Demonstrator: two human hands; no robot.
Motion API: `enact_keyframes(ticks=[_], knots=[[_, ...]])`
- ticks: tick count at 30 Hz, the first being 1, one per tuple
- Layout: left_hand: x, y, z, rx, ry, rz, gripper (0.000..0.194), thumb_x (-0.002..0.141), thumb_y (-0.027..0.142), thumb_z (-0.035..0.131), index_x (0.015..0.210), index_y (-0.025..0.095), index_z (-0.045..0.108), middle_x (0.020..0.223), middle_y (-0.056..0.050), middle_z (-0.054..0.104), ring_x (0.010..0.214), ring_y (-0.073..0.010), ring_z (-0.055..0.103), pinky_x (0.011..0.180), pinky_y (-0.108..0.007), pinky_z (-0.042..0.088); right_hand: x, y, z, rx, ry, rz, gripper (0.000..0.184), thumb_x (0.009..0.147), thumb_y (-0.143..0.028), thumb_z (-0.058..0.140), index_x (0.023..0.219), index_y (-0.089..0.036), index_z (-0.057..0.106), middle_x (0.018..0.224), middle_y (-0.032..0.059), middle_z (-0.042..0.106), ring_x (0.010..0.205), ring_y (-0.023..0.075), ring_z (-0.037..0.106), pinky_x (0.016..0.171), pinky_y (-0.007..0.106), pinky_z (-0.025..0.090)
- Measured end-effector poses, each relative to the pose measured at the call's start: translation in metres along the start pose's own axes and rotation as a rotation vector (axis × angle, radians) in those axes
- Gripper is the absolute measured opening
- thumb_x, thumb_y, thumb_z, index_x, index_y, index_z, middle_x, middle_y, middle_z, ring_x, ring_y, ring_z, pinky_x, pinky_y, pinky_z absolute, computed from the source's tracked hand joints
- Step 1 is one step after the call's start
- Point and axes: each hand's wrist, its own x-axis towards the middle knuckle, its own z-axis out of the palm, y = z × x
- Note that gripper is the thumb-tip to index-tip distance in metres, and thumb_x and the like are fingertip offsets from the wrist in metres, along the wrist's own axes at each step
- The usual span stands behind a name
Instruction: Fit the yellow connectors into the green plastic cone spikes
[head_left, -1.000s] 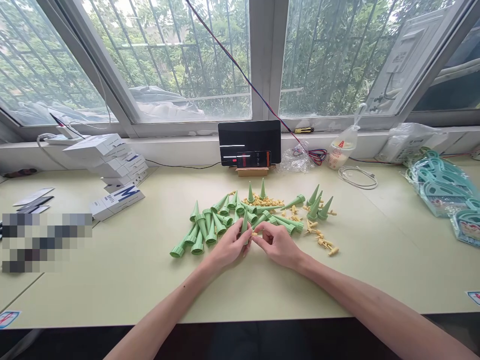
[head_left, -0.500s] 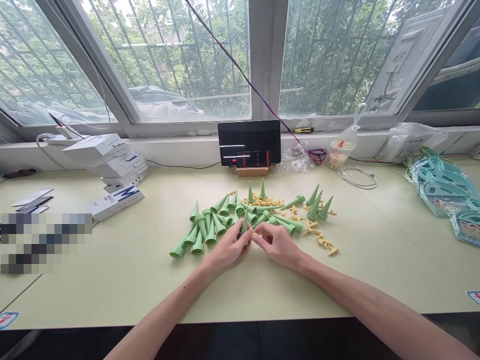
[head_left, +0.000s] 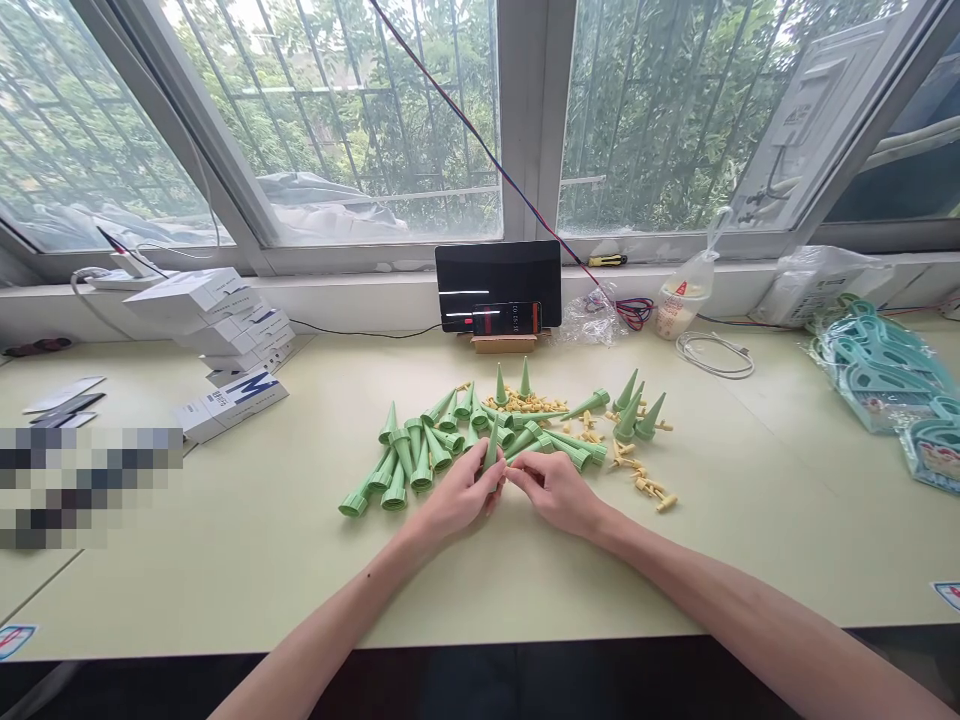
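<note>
My left hand [head_left: 466, 490] is closed around a green plastic watering spike [head_left: 492, 445], its pointed tip upward. Close beside it, my right hand [head_left: 555, 488] pinches a small yellow peg at the spike's side; the fingertips hide most of the peg. Green spikes [head_left: 405, 450] with ribbed collars lie in a heap left of and behind my hands. Behind them is a pile of yellow pegs [head_left: 525, 402], with more loose pegs [head_left: 652, 490] to the right. Several spikes [head_left: 628, 415] stand upright at the right, some with yellow pegs at their sides.
A black tablet [head_left: 499, 280] with a phone [head_left: 508, 318] before it leans at the windowsill. White boxes [head_left: 240, 320] are stacked at left. At right are a bagged cup [head_left: 682, 300], a coiled white cable [head_left: 716, 357] and wrapped turquoise items [head_left: 885, 370].
The yellow peg between my fingertips shows less than before, as my right fingers have moved slightly against the spike. The spike in my left hand has tilted a little; the heap is unchanged.
</note>
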Motion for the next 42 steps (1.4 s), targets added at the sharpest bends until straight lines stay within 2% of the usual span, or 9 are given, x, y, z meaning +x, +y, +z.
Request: enact_keyframes(ticks=[4, 8, 13, 22, 28, 32, 42], knots=[[0.0005, -0.0003, -0.0005, -0.007, -0.003, 0.004, 0.029, 0.098, 0.050, 0.049, 0.092, 0.021, 0.046, 0.061, 0.006, 0.050, 0.050, -0.0110, 0.047, 0.050, -0.025, 0.038, -0.0008, 0.0011, 0.0001, 0.001, 0.012, 0.023, 0.028, 0.098, -0.041, 0.052, 0.083, -0.019, 0.062, 0.055, -0.0050, 0.046, 0.049, 0.0114, 0.036, 0.050, 0.027, 0.028], [0.0005, 0.0009, -0.0011, 0.016, 0.005, -0.007, 0.031, 0.097, 0.051, 0.049, 0.090, 0.022, 0.045, 0.059, 0.006, 0.049, 0.049, -0.0112, 0.048, 0.050, -0.025, 0.038, -0.0023, 0.0022, 0.0009, 0.017, 0.010, 0.044, 0.020, 0.095, -0.039, 0.058, 0.098, -0.019, 0.059, 0.053, -0.0077, 0.046, 0.047, 0.0115, 0.039, 0.049, 0.027, 0.030], [-0.0005, 0.0027, -0.0012, 0.019, 0.000, -0.009, 0.031, 0.097, 0.052, 0.049, 0.091, 0.022, 0.045, 0.061, 0.006, 0.051, 0.050, -0.0118, 0.049, 0.051, -0.026, 0.039, -0.0023, 0.0030, 0.0021, 0.000, 0.018, 0.023, 0.018, 0.096, -0.036, 0.055, 0.092, -0.019, 0.059, 0.053, -0.0072, 0.044, 0.047, 0.0114, 0.037, 0.050, 0.027, 0.029], [0.0001, 0.0003, -0.0005, 0.022, -0.006, -0.008, 0.030, 0.099, 0.050, 0.047, 0.091, 0.022, 0.044, 0.061, 0.006, 0.049, 0.050, -0.0111, 0.047, 0.051, -0.026, 0.038, -0.0007, 0.0009, -0.0001, 0.006, 0.000, 0.012, 0.025, 0.098, -0.037, 0.052, 0.084, -0.019, 0.062, 0.054, -0.0054, 0.043, 0.049, 0.0116, 0.035, 0.050, 0.027, 0.026], [0.0006, 0.0004, -0.0009, 0.018, 0.003, -0.004, 0.030, 0.098, 0.050, 0.048, 0.090, 0.022, 0.044, 0.062, 0.006, 0.047, 0.050, -0.0110, 0.048, 0.050, -0.025, 0.038, -0.0020, 0.0019, 0.0010, 0.011, -0.004, 0.034, 0.016, 0.094, -0.034, 0.059, 0.101, -0.019, 0.057, 0.053, -0.0083, 0.045, 0.047, 0.0112, 0.037, 0.051, 0.026, 0.030], [0.0006, 0.0008, -0.0011, 0.029, -0.002, 0.002, 0.029, 0.099, 0.049, 0.047, 0.091, 0.021, 0.044, 0.062, 0.006, 0.048, 0.050, -0.0107, 0.047, 0.050, -0.025, 0.038, -0.0027, 0.0025, 0.0016, -0.009, 0.000, 0.021, 0.011, 0.095, -0.030, 0.056, 0.091, -0.020, 0.055, 0.052, -0.0086, 0.042, 0.047, 0.0107, 0.035, 0.051, 0.026, 0.028], [-0.0005, -0.0002, -0.0010, 0.026, -0.016, 0.004, 0.028, 0.100, 0.048, 0.046, 0.093, 0.021, 0.045, 0.063, 0.006, 0.048, 0.050, -0.0100, 0.045, 0.051, -0.024, 0.039, -0.0021, 0.0023, 0.0006, -0.006, -0.019, 0.003, 0.024, 0.097, -0.031, 0.053, 0.077, -0.019, 0.054, 0.058, -0.0048, 0.046, 0.050, 0.0106, 0.034, 0.051, 0.026, 0.028]])
